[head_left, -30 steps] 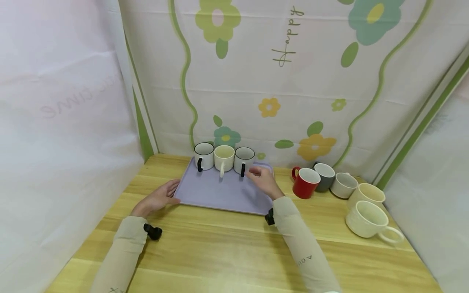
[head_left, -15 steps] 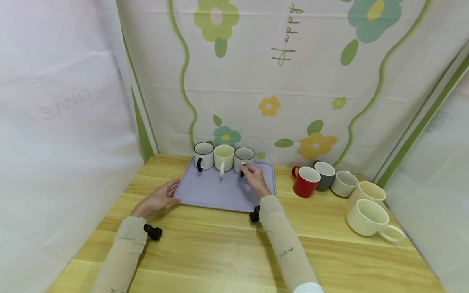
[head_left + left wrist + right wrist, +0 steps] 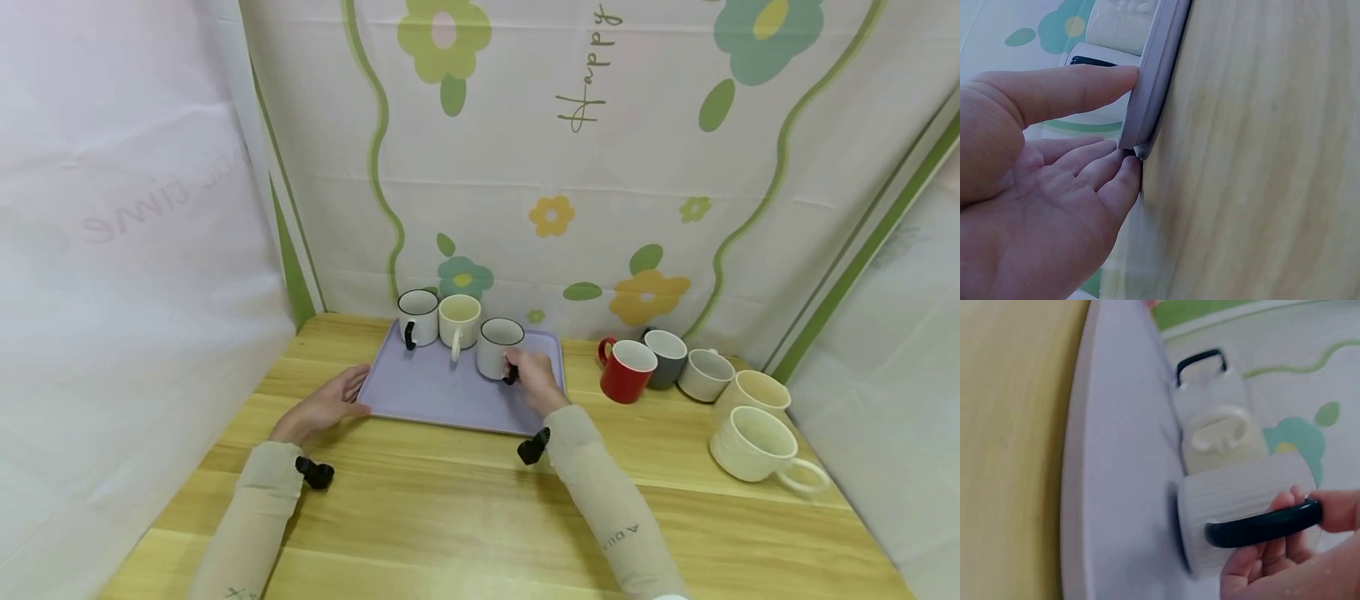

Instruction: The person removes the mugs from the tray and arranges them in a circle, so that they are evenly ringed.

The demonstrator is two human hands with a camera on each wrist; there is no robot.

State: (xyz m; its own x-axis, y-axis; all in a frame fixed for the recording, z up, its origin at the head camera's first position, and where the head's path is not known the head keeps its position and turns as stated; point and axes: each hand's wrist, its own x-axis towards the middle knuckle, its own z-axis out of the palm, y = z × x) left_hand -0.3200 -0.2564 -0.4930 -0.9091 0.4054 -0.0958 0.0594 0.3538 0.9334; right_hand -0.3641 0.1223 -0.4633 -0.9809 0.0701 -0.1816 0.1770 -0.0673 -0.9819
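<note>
My right hand (image 3: 534, 382) grips the black handle of a ribbed white mug (image 3: 1247, 500) with a dark rim; the fingers pass behind the handle and the thumb presses its top end. The mug is upright, close over the lilac tray (image 3: 427, 392). Behind it on the tray stand a cream mug (image 3: 460, 321) and a white mug with a black handle (image 3: 417, 318), both handles facing me. My left hand (image 3: 322, 408) is at the tray's front left corner, thumb touching the rim and extended fingertips at the side edge, as the left wrist view shows.
To the right of the tray a row of mugs curves along the wall: a red mug (image 3: 624, 375), a dark grey mug (image 3: 666, 358), a grey-white mug (image 3: 703, 377) and two cream ones, the nearest a wide cream mug (image 3: 750, 450). A printed cloth wall (image 3: 480, 167) rises behind.
My right hand has moved in from the tray's right side and taken the right-hand white mug by its handle. The mug has shifted toward me, out of the row. My left hand stays put.
</note>
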